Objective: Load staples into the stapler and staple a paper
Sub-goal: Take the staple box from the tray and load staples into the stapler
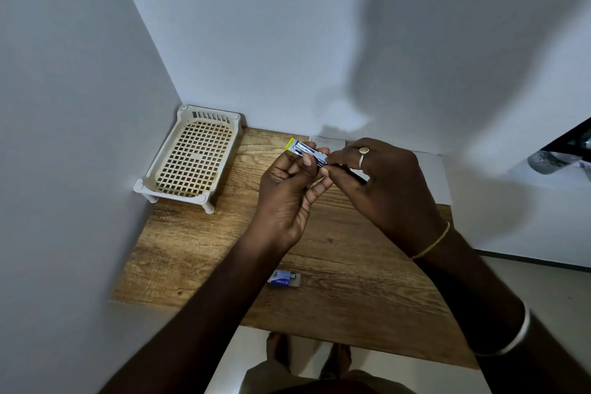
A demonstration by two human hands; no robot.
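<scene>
Two bare forearms reach up from the bottom edge toward the middle of the view, above a wooden table (198, 253) set in a corner of pale walls. Both hands meet over the far part of the table around a small metal stapler (306, 150) with a yellow end. That yellow end points up and to the left, and the shiny metal body runs down to the right between the hands. The left hand (289, 192) is palm up, its fingers curled around the stapler's body, thumb pressed along the near side, so it grips the stapler firmly. The right hand (380, 182) comes in from the right, back of the hand to the camera, with its fingertips pinched at the stapler's right end; a thin dark part shows under those fingers, and what it is cannot be told. A ring (363, 152) sits on one right finger, a thin band (433, 241) circles the right wrist, and a pale bangle (511, 339) sits further down the forearm.

Behind the hands, white paper (431, 176) lies on the table's far right side. Near the table's front edge, between the forearms, lies a small blue and white staple box (284, 279). At the far left corner stands a cream plastic tray (192, 158) with a grid floor and short legs.
</scene>
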